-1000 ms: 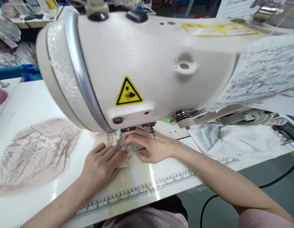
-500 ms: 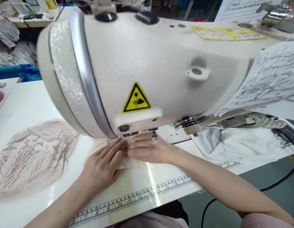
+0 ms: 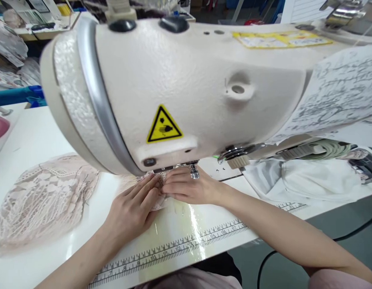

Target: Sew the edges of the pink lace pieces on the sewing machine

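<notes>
Pale pink lace fabric (image 3: 157, 205) lies under the head of a white sewing machine (image 3: 198, 72), partly covered by my hands. My left hand (image 3: 128, 208) rests on it from the left, fingers together and thumb tucked in at the fabric's near edge. From the right, my right hand (image 3: 189, 186) closes its fingers on the same fabric, their tips almost meeting those of the left. A small metal spring screw (image 3: 194, 171) hangs in front of the right hand. The machine head and my fingers hide the needle and the stitching spot.
Another lace piece (image 3: 44, 196) lies bunched on the table at left. A printed ruler strip (image 3: 168, 255) runs along the front edge. White cloth (image 3: 318, 178) and a coil of pale green cord (image 3: 333, 149) sit at right. Handwritten paper (image 3: 339, 88) covers part of the machine arm.
The view has shifted slightly, so the machine appears farther left. Both hands stay on the lace in nearly the same pose, and the fabric edge beneath the left fingers has changed shape a little.
</notes>
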`<state>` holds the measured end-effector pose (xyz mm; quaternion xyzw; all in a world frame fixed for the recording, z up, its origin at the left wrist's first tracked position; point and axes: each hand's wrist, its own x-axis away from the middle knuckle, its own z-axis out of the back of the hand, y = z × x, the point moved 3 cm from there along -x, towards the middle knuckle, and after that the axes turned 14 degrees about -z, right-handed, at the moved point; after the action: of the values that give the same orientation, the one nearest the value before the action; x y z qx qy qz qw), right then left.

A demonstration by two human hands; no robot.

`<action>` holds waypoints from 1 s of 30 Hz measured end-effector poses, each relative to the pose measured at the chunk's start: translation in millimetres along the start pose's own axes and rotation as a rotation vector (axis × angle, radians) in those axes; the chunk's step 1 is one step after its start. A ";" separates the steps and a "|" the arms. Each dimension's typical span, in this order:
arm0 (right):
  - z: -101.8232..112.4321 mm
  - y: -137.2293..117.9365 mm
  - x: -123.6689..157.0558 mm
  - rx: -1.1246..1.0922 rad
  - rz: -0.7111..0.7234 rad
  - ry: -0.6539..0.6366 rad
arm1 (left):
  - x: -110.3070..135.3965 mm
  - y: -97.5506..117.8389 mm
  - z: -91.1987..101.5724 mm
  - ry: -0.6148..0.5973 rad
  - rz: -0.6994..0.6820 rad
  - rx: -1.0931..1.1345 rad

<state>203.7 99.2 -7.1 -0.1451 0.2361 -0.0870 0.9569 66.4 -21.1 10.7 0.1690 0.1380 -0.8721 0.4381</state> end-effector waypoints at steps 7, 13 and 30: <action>2.6 3.4 1.1 0.060 -0.066 0.071 | -1.9 -0.7 -1.2 0.001 -0.002 0.024; 0.3 9.1 -1.7 -0.043 -0.088 0.027 | -0.7 -2.4 -3.2 0.024 0.021 0.052; -5.5 2.1 0.0 -0.026 -0.093 0.013 | 2.3 -7.2 -2.4 0.044 0.046 0.023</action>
<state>201.3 99.9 -12.5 -0.1679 0.2366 -0.1293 0.9482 59.7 -17.6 8.3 0.1961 0.1337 -0.8594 0.4528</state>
